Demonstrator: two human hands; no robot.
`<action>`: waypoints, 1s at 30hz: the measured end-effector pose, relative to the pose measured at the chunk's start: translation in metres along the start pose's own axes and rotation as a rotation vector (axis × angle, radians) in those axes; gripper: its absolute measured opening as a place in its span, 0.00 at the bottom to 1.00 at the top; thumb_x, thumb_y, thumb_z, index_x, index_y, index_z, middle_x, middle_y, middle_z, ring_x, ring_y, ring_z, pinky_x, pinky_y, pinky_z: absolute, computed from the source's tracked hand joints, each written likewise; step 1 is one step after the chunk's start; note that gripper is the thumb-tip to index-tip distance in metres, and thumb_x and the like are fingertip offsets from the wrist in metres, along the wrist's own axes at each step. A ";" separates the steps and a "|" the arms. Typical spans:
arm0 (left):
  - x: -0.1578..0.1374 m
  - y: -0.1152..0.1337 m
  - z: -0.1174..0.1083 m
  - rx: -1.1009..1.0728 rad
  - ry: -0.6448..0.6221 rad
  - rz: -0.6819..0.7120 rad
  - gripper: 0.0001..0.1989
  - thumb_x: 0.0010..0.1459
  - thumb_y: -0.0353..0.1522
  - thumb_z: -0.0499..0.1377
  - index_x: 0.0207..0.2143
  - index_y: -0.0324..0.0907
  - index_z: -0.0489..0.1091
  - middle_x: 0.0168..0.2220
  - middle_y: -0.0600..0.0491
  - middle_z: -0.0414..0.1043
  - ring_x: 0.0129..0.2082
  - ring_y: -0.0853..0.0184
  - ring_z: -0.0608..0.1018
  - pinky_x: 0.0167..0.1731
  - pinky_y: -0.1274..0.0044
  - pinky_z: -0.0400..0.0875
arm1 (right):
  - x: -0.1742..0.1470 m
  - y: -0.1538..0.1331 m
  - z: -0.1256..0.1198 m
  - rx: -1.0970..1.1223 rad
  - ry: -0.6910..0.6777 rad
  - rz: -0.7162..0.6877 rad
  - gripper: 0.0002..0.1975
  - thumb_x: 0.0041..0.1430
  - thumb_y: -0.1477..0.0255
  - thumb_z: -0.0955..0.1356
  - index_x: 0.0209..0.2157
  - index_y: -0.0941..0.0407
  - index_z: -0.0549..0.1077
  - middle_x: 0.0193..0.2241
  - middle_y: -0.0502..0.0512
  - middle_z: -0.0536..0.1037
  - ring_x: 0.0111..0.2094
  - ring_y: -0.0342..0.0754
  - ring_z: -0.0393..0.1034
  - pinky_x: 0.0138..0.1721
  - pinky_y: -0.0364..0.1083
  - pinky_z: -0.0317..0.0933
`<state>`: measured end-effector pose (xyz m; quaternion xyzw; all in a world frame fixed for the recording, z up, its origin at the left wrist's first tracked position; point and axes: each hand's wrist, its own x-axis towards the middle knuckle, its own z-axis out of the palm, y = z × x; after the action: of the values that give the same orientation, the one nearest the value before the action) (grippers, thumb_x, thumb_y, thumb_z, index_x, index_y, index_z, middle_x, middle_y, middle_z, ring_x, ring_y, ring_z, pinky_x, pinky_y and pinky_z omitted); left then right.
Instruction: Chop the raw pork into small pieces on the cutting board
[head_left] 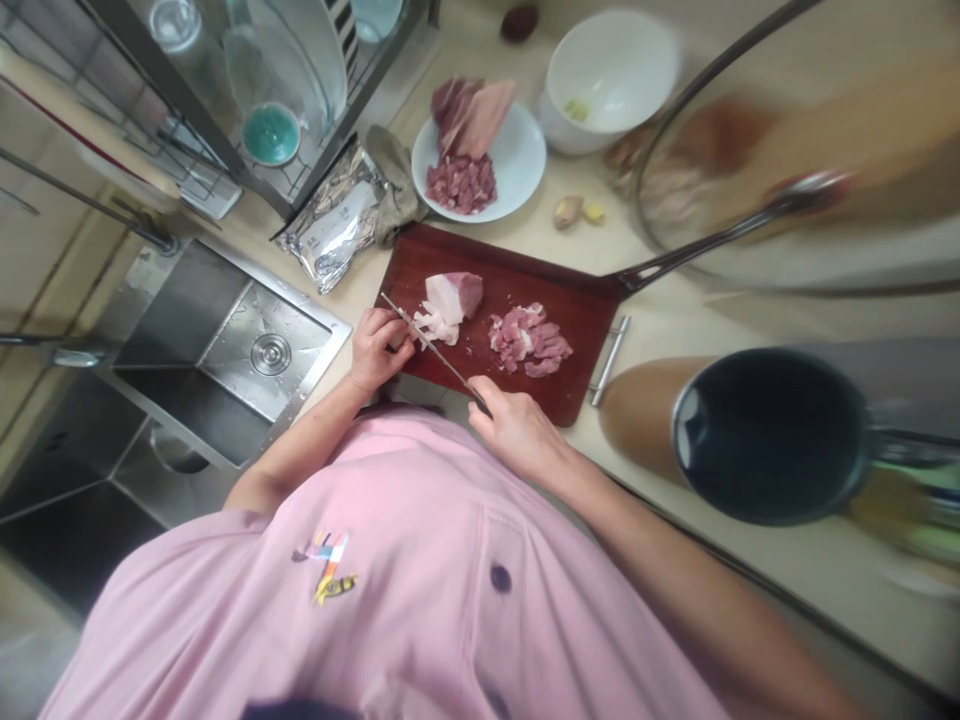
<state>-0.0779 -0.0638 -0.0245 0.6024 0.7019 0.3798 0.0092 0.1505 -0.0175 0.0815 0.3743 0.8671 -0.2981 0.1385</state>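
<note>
On the dark red cutting board (480, 262) lie a chunk of raw meat with pale fat (454, 298) and, to its right, a pile of cut meat pieces (529, 340). My right hand (517, 422) is wrapped around the handle of a kitchen knife (435, 352). Its narrow blade slants up and left across the near left part of the board, close to thin strips of fat (436, 326). Just left of the blade, at the board's edge, my left hand (380, 345) has its fingers curled together. What they pinch, if anything, is hidden.
Behind the board stands a white plate (521, 165) with more meat, beside a white bowl (615, 80). Ginger pieces (570, 212) and a silver packet (334, 225) lie nearby. A steel sink (232, 340) is at left; a dark pan (772, 435) and glass lid (750, 290) are at right.
</note>
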 end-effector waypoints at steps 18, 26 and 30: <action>0.001 0.001 -0.004 -0.048 -0.039 -0.018 0.04 0.52 0.31 0.60 0.31 0.41 0.70 0.35 0.50 0.70 0.39 0.64 0.71 0.41 0.72 0.69 | 0.036 -0.020 -0.005 0.025 -0.085 0.046 0.16 0.61 0.70 0.58 0.49 0.57 0.67 0.31 0.59 0.79 0.31 0.53 0.73 0.30 0.44 0.54; -0.001 -0.002 -0.002 -0.011 -0.027 -0.033 0.04 0.52 0.32 0.59 0.31 0.41 0.70 0.37 0.50 0.70 0.40 0.63 0.71 0.42 0.71 0.69 | 0.046 -0.018 0.015 -0.007 -0.036 0.033 0.19 0.61 0.69 0.57 0.51 0.58 0.66 0.31 0.60 0.79 0.32 0.55 0.74 0.31 0.46 0.57; -0.001 -0.002 -0.002 -0.037 -0.021 -0.031 0.04 0.53 0.32 0.59 0.32 0.41 0.70 0.36 0.50 0.70 0.40 0.64 0.71 0.42 0.71 0.69 | 0.050 -0.016 0.009 0.026 -0.011 0.046 0.19 0.61 0.70 0.58 0.52 0.58 0.67 0.32 0.60 0.80 0.33 0.55 0.74 0.32 0.46 0.57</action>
<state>-0.0796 -0.0652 -0.0246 0.5952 0.7039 0.3862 0.0338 0.1046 -0.0039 0.0580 0.3943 0.8534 -0.3084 0.1453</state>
